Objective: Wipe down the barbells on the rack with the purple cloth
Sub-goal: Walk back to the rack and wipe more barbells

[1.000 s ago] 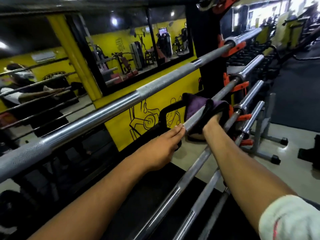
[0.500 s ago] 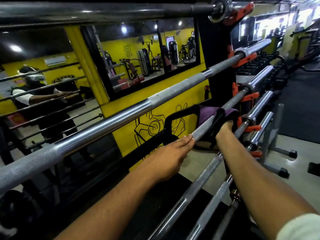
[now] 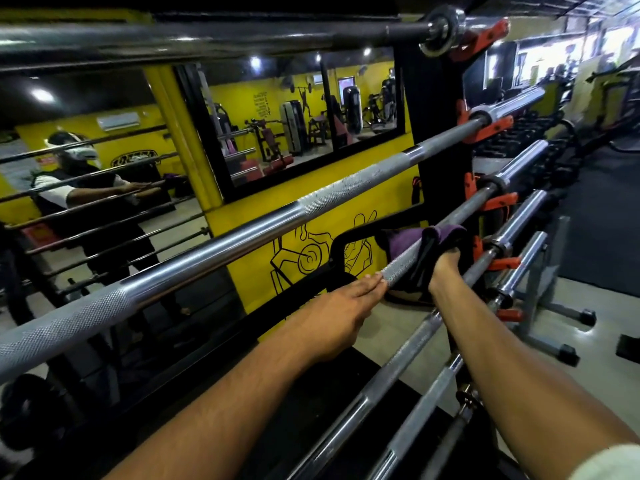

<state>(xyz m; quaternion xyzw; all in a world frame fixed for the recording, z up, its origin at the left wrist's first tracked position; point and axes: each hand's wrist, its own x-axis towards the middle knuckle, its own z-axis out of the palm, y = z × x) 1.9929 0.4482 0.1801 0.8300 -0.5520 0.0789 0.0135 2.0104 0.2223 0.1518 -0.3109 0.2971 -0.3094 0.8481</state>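
Observation:
Several steel barbells lie across a black rack with orange hooks point(image 3: 498, 202). The purple cloth point(image 3: 412, 239) is wrapped over the third barbell down point(image 3: 398, 268), near its right end. My right hand point(image 3: 445, 263) grips the cloth around that bar; its fingers are hidden under the cloth. My left hand point(image 3: 341, 306) rests on the same bar just left of the cloth, fingers straight along it. A thicker knurled barbell point(image 3: 242, 237) runs above, and a dark one point(image 3: 207, 39) sits at the top. Lower bars point(image 3: 415, 417) lie below my right forearm.
A yellow wall with a mirror point(image 3: 298, 123) stands behind the rack; the mirror reflects a person and gym machines. A grey stand point(image 3: 540, 299) with black feet is on the tiled floor at right. Black matting point(image 3: 606, 220) lies beyond it.
My head has tilted up, so the top dark barbell has come into view. Both hands stay at the same place on the third bar, the cloth still wrapped round it.

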